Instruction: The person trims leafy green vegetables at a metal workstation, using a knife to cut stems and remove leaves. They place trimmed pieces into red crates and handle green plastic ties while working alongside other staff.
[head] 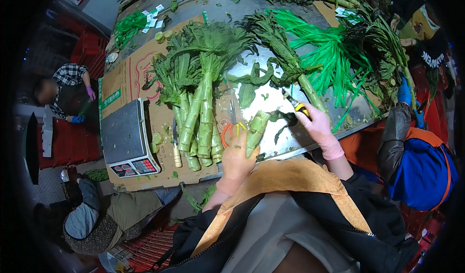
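Observation:
My left hand (pixel 237 160), in a thin pale glove, holds a thick green stem piece (pixel 257 129), seemingly celtuce. Scissors (pixel 232 122) with red and yellow handles lie just beyond that hand. My right hand (pixel 315 125), gloved in pink, grips a knife or cutter (pixel 299 108) with a yellow and black handle; its blade points away to the upper left. Dark leaf strips (pixel 285 117) lie between the hands. Left of them, several leafy celtuce stalks (pixel 206 113) rest in a pile on flattened cardboard. Another leafy stalk (pixel 308 88) lies beyond my right hand.
A digital scale (pixel 125 131) and a wooden-handled knife (pixel 177 155) are at the left. Green mesh ribbons (pixel 327 55) spread at the right; a tagged bundle (pixel 130 26) lies at the back left. A co-worker's blue-gloved hand (pixel 404 91) holds stalks at the right. The metal table's edge (pixel 290 153) runs before me.

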A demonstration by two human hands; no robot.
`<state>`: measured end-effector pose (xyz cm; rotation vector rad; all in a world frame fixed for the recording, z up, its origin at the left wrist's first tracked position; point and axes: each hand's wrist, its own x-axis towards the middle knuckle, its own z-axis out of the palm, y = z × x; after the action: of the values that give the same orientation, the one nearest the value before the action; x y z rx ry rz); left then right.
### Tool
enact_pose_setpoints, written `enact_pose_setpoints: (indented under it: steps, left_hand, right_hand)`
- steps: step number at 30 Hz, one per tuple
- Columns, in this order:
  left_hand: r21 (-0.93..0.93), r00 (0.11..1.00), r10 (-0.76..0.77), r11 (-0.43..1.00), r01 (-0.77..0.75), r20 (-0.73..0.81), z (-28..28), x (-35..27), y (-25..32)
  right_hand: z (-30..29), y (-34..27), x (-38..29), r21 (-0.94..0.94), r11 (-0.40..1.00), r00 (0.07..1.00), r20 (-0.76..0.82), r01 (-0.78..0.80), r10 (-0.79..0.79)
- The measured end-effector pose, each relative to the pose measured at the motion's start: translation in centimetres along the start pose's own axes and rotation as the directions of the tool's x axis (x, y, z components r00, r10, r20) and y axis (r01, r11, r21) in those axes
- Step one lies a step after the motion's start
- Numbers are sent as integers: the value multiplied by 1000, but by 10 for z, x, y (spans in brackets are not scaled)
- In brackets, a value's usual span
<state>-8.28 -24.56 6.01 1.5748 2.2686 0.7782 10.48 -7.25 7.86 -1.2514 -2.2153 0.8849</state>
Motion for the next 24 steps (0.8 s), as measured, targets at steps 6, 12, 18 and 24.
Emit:
enact_pose_setpoints:
  steps: [6,12,18,24]
  left_hand:
    - [132,999,-18,991,11,47,-1,4,4]
    - [170,1000,21,985,-19,-13,-6,2,3]
    - [195,999,21,981,-14,-33,-5,3,5]
    - [246,999,-10,969,2,34,-5,4,6]
  right_hand:
    - [15,-9,-18,-56,961,917,320,269,-238]
    - [22,-1,-9,27,978,943,259,208,-208]
    - [6,2,-5,-12,996,983,162,88,-85]
    - [22,-5,-14,-64,982,937,316,177,-148]
